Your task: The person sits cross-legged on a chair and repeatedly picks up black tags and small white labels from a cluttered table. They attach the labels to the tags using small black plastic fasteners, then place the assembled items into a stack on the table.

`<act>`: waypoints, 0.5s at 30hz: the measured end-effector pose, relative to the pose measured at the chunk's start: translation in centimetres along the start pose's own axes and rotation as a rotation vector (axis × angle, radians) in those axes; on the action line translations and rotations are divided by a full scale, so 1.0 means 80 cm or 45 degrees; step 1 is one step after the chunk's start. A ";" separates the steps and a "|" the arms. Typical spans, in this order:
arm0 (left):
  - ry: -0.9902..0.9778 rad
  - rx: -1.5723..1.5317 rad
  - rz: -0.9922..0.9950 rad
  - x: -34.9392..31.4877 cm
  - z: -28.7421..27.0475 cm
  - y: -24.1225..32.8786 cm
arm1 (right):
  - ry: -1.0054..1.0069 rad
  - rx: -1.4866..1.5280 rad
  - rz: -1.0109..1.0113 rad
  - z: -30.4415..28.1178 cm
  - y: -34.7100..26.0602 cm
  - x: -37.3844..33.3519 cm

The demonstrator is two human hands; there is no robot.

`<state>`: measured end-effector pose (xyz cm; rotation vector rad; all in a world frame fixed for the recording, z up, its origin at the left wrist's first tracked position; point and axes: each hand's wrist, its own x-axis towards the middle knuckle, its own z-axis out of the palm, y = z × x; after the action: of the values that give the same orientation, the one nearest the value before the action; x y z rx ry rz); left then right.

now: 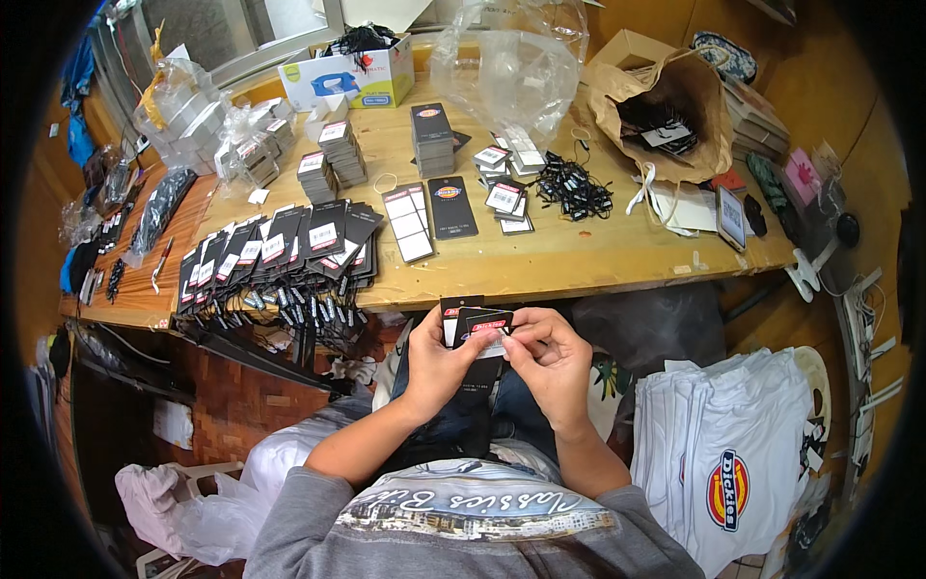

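Observation:
Above my lap, just off the table's front edge, my left hand [436, 365] is closed on a few black, red and white hang tags [475, 317]. The fingers of my right hand [558, 359] pinch together at the tags' right edge. What lies in that pinch, perhaps a string, is too small to make out. A longer black tag [473, 381] hangs below, between my hands. On the table ahead lie a single black hang tag [451, 207] and white label strips [407, 227]. Spread to the left is a big pile of black tags [323, 232] with strings attached.
A heap of black strings [574, 185] and small label stacks [506, 198] lie mid-table. Behind them stand a tall tag stack [432, 140] and a cardboard box [349, 82]. A brown paper bag [709, 101] and phone [730, 217] sit right; folded white shirts [719, 425] are piled below.

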<state>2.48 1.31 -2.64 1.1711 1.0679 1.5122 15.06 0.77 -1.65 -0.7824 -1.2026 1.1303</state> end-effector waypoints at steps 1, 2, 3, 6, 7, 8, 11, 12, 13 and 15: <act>0.016 -0.007 -0.005 0.000 0.000 -0.001 | -0.008 -0.077 -0.023 0.001 -0.001 0.000; 0.031 -0.013 -0.010 0.000 0.000 -0.002 | -0.015 -0.154 -0.046 0.001 -0.003 -0.001; 0.044 -0.055 0.006 0.001 0.001 -0.002 | -0.023 -0.231 -0.069 0.002 -0.004 -0.001; 0.026 -0.213 -0.011 0.000 0.003 -0.005 | -0.066 -0.351 -0.120 -0.002 0.004 -0.003; -0.015 -0.284 -0.055 -0.001 0.002 -0.006 | -0.034 -0.344 -0.110 -0.003 0.005 -0.002; -0.056 -0.356 -0.098 -0.002 0.001 -0.006 | -0.001 -0.338 -0.101 -0.004 0.007 -0.002; -0.208 -0.333 -0.183 -0.005 -0.001 0.004 | 0.042 -0.289 -0.072 -0.012 0.004 0.001; -0.266 -0.294 -0.186 -0.005 -0.002 0.007 | 0.046 -0.268 -0.062 -0.013 0.003 0.002; -0.237 -0.221 -0.116 -0.004 -0.004 0.000 | 0.092 -0.206 -0.038 -0.013 0.003 0.002; -0.143 -0.069 -0.029 -0.005 -0.003 0.000 | 0.077 -0.216 -0.062 -0.013 0.000 0.002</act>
<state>2.29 0.92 -2.78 1.1879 0.9568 1.4320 16.07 1.04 -1.85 -0.9045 -1.2719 0.9668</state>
